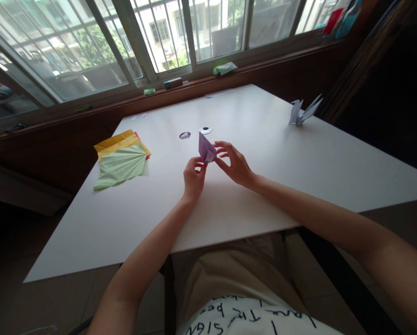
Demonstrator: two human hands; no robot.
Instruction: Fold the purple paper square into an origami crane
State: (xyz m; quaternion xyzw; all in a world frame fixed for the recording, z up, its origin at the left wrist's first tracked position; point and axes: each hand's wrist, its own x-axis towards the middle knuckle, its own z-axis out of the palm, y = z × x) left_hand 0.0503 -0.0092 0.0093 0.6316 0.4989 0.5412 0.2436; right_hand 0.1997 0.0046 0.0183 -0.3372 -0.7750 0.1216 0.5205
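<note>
A purple folded origami paper (206, 148) is held up over the white table, its pointed end upward. My left hand (194, 178) pinches its lower corner between thumb and fingers. At its right edge is my right hand (236, 163), with the fingers apart and curved and the thumb and fingertips at the paper's side. Whether the right fingertips press on the paper or only touch it is hard to see. Behind the paper lie two small round stickers or discs, one dark (185, 135) and one white with a black centre (205, 130).
The white table (152, 218) runs up to the window sill. On its left lie creased green paper (122, 167) and orange-yellow sheets (115, 143) with a bit of red. A grey-white paper crane (303, 111) stands at the right. A green-and-white packet (225, 69) rests on the sill.
</note>
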